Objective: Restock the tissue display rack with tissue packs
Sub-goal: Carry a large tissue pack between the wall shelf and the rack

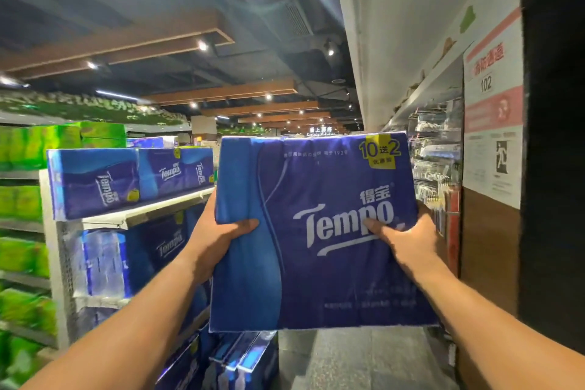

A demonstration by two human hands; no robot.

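Centrally, held pack: a blue Tempo tissue pack (316,231) was raised upright, just right of the display rack (53,231), its printed face toward the camera.
Left hand (218,237): grasped the pack's left edge, thumb across the front.
Right hand (402,241): grasped the pack's right edge, thumb pressed on the logo.
Rack top shelf: three Tempo packs (126,180) lay side by side.
Left of the rack: green tissue packs (22,203) filled neighbouring shelves.
Below the held pack: further blue packs (240,361) stood near the rack's foot.

Both hands, left (218,237) & right (408,241), grip blue tissue pack (316,231) beside rack (133,215).
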